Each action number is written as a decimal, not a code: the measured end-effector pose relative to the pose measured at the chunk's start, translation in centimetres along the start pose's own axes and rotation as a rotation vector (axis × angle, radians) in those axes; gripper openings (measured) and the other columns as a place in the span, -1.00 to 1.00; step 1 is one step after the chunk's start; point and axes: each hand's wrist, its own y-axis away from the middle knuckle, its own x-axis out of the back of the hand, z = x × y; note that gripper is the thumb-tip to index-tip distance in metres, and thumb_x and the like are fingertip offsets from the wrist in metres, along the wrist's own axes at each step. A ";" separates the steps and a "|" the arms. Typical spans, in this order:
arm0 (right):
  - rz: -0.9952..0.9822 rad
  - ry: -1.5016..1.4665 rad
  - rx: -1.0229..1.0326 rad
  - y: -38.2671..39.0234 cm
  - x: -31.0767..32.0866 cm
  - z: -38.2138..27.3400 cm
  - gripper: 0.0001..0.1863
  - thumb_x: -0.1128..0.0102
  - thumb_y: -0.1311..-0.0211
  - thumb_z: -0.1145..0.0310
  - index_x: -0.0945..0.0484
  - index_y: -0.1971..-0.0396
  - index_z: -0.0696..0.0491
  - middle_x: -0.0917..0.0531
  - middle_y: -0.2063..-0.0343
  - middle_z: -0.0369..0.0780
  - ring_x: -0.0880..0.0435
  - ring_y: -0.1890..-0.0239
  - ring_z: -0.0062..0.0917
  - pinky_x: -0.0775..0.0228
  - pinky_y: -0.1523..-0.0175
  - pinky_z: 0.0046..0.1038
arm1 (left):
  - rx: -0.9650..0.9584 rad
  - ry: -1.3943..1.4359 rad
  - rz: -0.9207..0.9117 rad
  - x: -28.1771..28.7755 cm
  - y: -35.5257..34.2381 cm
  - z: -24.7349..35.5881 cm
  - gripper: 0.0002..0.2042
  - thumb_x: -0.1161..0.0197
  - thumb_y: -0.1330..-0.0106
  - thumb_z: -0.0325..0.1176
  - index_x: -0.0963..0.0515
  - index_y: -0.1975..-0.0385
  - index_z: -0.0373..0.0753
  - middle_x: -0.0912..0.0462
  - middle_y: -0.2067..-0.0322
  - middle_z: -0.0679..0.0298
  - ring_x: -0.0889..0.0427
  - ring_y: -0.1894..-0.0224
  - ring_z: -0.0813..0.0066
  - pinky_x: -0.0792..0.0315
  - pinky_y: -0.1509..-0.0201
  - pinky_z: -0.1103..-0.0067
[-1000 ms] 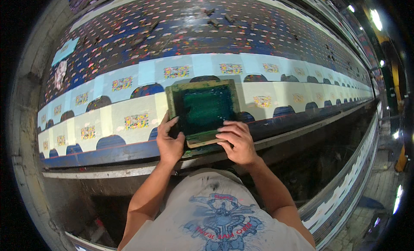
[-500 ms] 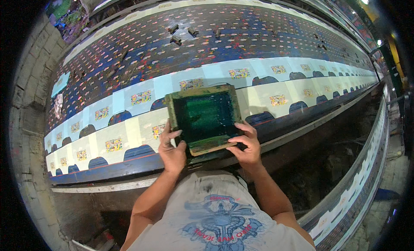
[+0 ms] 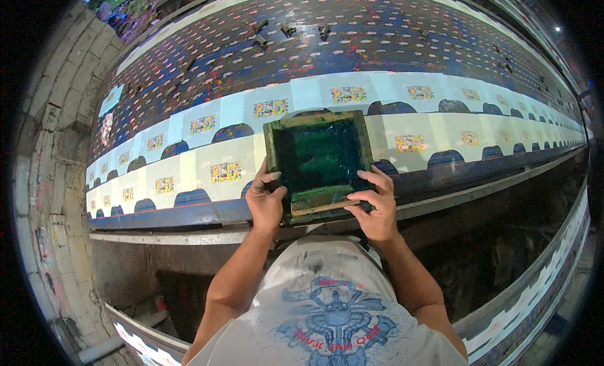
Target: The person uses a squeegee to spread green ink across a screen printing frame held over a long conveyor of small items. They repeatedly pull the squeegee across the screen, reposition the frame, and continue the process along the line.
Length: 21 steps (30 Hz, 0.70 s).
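A square wooden printing screen frame (image 3: 318, 119), its inside stained dark green, is over the near row of pale yellow fabric pieces (image 3: 195, 168) at the table's front edge. My left hand (image 3: 265, 201) grips its left wall near the lower corner, fingers curled round the wood. At the lower right corner, my right hand (image 3: 379, 205) is closed on the frame, with fingertips reaching over to the end of a green-stained wooden squeegee (image 3: 324, 204) inside the near end. Whether the frame lies fully flat on the fabric I cannot tell. Colourful prints show on pieces either side.
Light blue printed pieces (image 3: 204, 114) line up behind the yellow ones. Several small dark metal clamps (image 3: 287, 30) stand on the stained long table (image 3: 220, 64). A block wall (image 3: 60, 139) rises at left; another table (image 3: 522, 316) stretches behind me at right.
My view has turned, so the table and wall shift in the picture. The frame appears straighter to me, with both hands keeping their hold on it.
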 end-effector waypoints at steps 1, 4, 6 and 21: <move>-0.007 0.002 0.004 -0.1 0.1 0.2 -0.59 -0.82 0.08 0.53 -0.85 0.19 -0.09 -0.61 -0.40 -0.18 -0.43 -0.55 0.01 -0.39 -0.57 0.05 | 0.006 0.008 0.013 -0.1 0.0 -0.2 -0.59 -0.28 -0.14 -0.90 -0.72 0.08 -0.33 -0.37 -0.67 -0.06 -0.54 -0.55 0.30 -0.46 -0.50 0.44; -0.021 0.003 0.008 -0.4 0.5 0.1 -0.58 -0.81 0.10 0.58 -0.84 0.20 -0.06 -0.63 -0.39 -0.17 -0.43 -0.56 -0.01 -0.42 -0.58 0.02 | -0.002 0.000 0.030 0.1 -0.3 -0.9 -0.62 -0.30 -0.14 -0.89 -0.73 0.10 -0.35 -0.38 -0.67 -0.03 -0.58 -0.48 0.38 -0.49 -0.43 0.49; -0.029 0.008 0.007 -0.4 0.6 -0.1 -0.57 -0.80 0.10 0.61 -0.84 0.20 -0.04 -0.64 -0.38 -0.17 -0.44 -0.57 -0.02 -0.43 -0.59 0.00 | 0.001 -0.009 0.031 0.2 -0.2 -1.2 -0.64 -0.30 -0.14 -0.88 -0.74 0.11 -0.36 -0.39 -0.67 -0.02 -0.60 -0.46 0.41 -0.50 -0.40 0.51; -0.202 0.303 0.198 -1.7 2.4 -2.5 -0.68 -0.62 -0.11 0.47 -0.84 0.09 -0.04 -0.66 -0.27 -0.15 -0.52 -0.48 -0.04 -0.33 -0.50 0.09 | 0.108 0.013 0.043 -0.6 0.0 -0.2 -0.68 -0.30 -0.09 -0.90 -0.71 0.25 -0.34 -0.45 -0.63 -0.06 -0.57 -0.52 0.35 -0.46 -0.46 0.47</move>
